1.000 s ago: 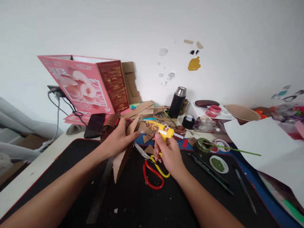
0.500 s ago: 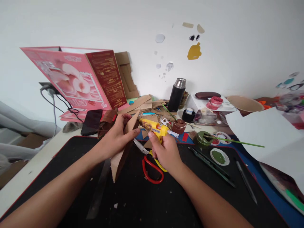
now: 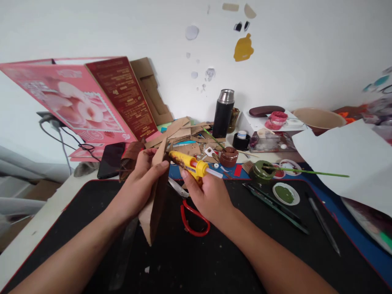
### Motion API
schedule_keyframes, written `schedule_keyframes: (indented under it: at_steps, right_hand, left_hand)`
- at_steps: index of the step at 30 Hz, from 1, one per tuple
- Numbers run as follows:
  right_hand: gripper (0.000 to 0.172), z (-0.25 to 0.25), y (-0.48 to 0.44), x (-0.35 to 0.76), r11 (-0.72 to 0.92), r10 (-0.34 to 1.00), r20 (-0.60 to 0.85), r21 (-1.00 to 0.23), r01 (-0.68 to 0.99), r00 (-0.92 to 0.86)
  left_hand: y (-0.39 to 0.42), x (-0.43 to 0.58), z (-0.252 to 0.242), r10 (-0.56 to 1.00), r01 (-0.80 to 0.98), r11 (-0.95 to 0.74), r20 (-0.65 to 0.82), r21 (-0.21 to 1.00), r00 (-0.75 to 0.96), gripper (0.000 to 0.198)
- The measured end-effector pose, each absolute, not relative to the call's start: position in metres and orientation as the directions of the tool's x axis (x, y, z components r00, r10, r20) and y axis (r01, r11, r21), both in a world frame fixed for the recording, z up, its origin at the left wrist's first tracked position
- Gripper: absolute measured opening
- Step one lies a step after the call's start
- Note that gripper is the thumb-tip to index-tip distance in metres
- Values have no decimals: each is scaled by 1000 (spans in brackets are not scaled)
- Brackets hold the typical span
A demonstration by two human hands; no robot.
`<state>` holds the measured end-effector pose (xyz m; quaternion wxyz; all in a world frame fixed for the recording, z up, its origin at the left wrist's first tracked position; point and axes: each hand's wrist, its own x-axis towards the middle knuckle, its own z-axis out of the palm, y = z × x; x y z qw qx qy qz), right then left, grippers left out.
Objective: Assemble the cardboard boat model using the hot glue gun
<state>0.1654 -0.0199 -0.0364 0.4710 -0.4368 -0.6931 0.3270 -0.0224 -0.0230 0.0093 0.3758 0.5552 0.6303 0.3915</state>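
My left hand [image 3: 139, 185] grips a folded brown cardboard piece [image 3: 155, 200], held upright with its lower point near the black mat [image 3: 196, 257]. My right hand [image 3: 206, 196] is closed round a yellow glue gun [image 3: 188, 163], whose nozzle points left and touches the cardboard's upper edge. A white glue stick juts from the gun's back. Red-handled scissors [image 3: 192, 218] lie on the mat just under my right hand.
A pink box [image 3: 67, 100] and a black phone [image 3: 110, 159] stand at the left. Cardboard scraps [image 3: 183, 132], a black flask [image 3: 223, 112], paint pots [image 3: 260, 171], a green paint dish [image 3: 284, 194], brushes and white paper [image 3: 346, 159] crowd the back and right.
My right hand has brought the glue gun leftward until its nozzle meets the cardboard. My left hand has tipped the cardboard more upright. The camera has tilted down a little.
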Motion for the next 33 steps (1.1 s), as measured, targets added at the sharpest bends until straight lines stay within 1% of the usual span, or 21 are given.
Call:
schedule_keyframes:
  at_steps: [4,7,13,17,20,26,33]
  right_hand:
    - [24,-39,-19,165,448,894,409,-833,324,-184]
    - [22,-40,-19,164,466,885,428,-818,337,-184]
    - [27,-41,-19,164,481,877,439,-787,387,-196]
    - [23,-41,-19,164,477,879,444,-803,357,-174]
    - [26,-41,-19,164,474,880,441,-796,377,-177]
    - [26,-40,-19,164,474,879,443,-788,393,-174]
    - [31,-39,-19,164,508,859,478,-743,437,-186]
  left_hand:
    - [-26,-20,7,993,430,56,-6,901,-117,47]
    - [-24,-21,2,992,453,27,31,891,-118,49]
    - [-23,-23,-5,992,421,16,38,907,-119,50]
    - [-23,-24,-6,993,410,13,38,912,-116,46]
    - [-23,-24,-6,992,388,25,26,921,-124,43]
    - [-25,-24,-6,992,395,24,28,919,-125,48]
    - [-24,-22,-9,986,327,25,30,945,-162,51]
